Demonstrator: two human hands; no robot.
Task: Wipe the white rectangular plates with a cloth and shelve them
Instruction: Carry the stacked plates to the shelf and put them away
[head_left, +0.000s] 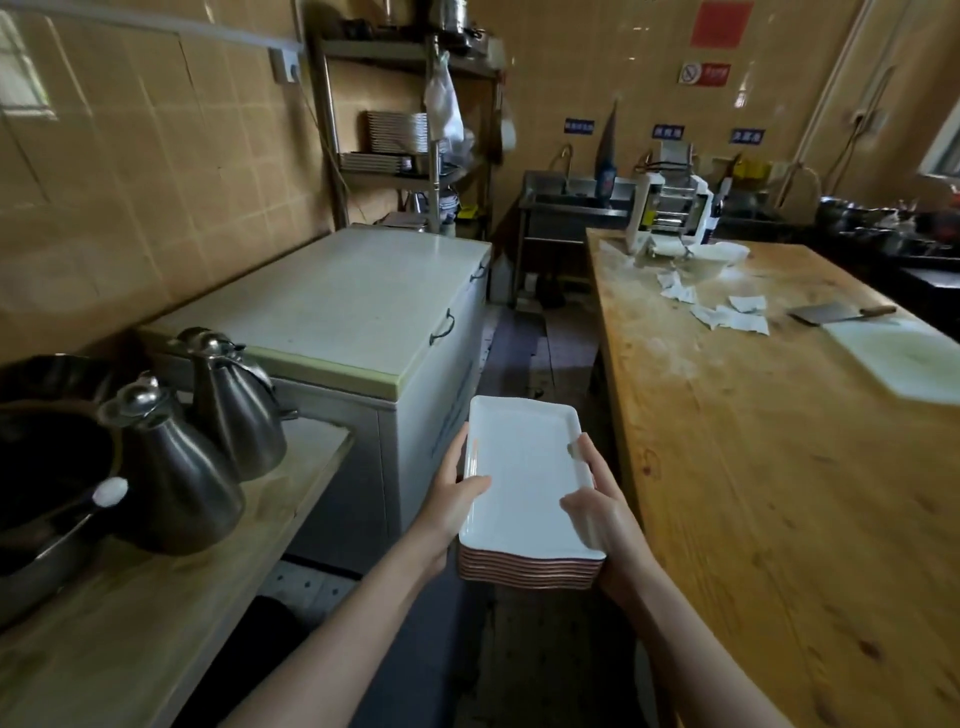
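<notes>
Head view: you have the stack of white rectangular plates (527, 483) up in the air in front of you, long side running away from you, held between both hands.

— Right, and your left hand (454, 499) is on the stack's left edge. Your thumb lies over the rim of the top plate and your fingers curl along the side below it.

Your right hand (605, 512) mirrors that on the right edge, nearer the close corner. The thumb rests on the top plate's face, the palm is under the stack, and one finger reaches forward along the rim.

— So both hands are clamped round the stack, neither one spread flat. (The near ends of the lower plates show as thin reddish-brown lines, too blurred to count.)

The stack hangs over the dark floor of the aisle, with the chest freezer (363, 306) just to your left and the wooden table (753, 493) to your right. It touches neither.

— Ahead of you, past the freezer, stands the metal rack (405, 52), with more plates (395, 132) piled on a middle shelf.

On the table, well apart from your hands, lie crumpled white cloths (727, 312), a cleaver (836, 314) and a white cutting board (904, 358).

— And on the counter (156, 623) at your left stand two steel jugs (228, 405), upright, beside a dark pan (47, 467).
</notes>
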